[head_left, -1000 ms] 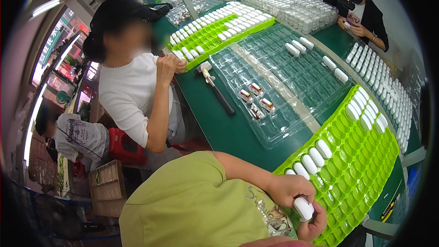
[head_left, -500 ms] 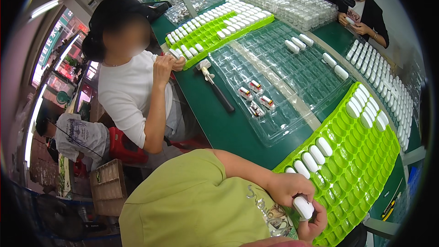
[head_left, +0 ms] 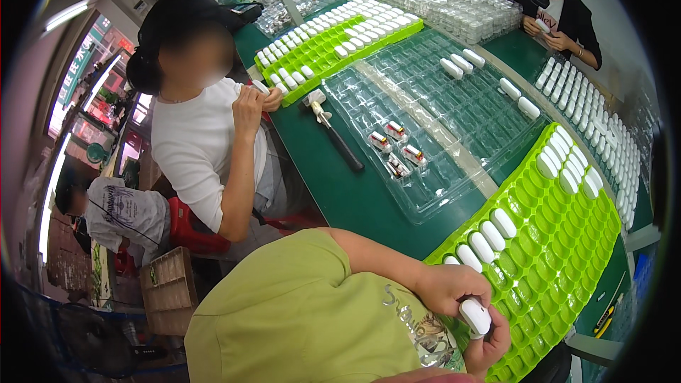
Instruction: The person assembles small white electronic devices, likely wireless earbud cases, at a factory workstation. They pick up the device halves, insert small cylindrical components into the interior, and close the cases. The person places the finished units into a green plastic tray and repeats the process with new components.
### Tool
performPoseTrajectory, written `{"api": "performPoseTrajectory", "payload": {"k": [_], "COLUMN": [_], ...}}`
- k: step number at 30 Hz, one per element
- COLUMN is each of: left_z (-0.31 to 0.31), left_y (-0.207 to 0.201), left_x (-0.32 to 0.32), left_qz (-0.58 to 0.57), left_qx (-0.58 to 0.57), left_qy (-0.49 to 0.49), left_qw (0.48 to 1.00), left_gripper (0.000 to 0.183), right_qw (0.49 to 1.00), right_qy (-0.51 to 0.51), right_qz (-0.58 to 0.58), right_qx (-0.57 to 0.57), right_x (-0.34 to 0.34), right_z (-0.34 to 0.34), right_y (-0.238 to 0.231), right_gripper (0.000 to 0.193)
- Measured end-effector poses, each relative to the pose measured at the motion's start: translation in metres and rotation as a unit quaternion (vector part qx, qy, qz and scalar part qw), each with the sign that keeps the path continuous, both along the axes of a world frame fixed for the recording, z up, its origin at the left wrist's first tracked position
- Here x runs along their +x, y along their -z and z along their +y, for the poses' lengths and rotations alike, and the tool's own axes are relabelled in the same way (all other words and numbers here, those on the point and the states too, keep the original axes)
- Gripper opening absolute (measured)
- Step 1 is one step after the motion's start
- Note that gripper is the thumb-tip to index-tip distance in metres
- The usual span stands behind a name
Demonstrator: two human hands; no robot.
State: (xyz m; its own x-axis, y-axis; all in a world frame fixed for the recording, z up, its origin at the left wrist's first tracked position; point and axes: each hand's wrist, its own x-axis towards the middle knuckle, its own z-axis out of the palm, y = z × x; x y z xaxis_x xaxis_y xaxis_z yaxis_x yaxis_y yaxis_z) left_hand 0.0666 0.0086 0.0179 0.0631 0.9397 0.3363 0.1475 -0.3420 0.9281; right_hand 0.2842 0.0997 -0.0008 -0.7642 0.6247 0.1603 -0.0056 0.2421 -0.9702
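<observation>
One white oval piece [head_left: 476, 318] in left grip [head_left: 454, 291] and right grip [head_left: 492, 344], green table [head_left: 319, 170], co-worker [head_left: 202, 149] alongside

Running through mid-frame is a lane of green tabletop [head_left: 355, 216]; a hammer [head_left: 333, 131] is blocking its upper end, a clear blister tray [head_left: 450, 188] hemming its right. Lower right, white oval cases [head_left: 481, 242] are obstructing the lime tray [head_left: 553, 262], room opening beside them.

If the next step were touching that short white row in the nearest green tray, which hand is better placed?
Probably the left hand: it is beside the near end of the white row in the green tray. The right hand is farther off, beyond the white piece both hands hold.
</observation>
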Motion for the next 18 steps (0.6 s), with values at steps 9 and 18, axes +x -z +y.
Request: {"api": "performPoseTrajectory", "payload": {"k": [9, 18], "left_z": [0.0, -0.002], "left_y": [0.002, -0.005], "left_x": [0.0, -0.003], "left_qz": [0.016, 0.021], "left_qx": [0.028, -0.004], "left_qy": [-0.027, 0.006], "left_qw": [0.999, 1.0], "left_gripper": [0.037, 0.037], "right_qw": [0.982, 0.988], "right_qy": [0.0, 0.003], "right_qz": [-0.057, -0.044], "right_qx": [0.181, 0.148], "right_x": [-0.014, -0.012], "right_z": [-0.002, -0.004], "right_y": [-0.031, -0.028], "right_gripper": [0.028, 0.029]}}
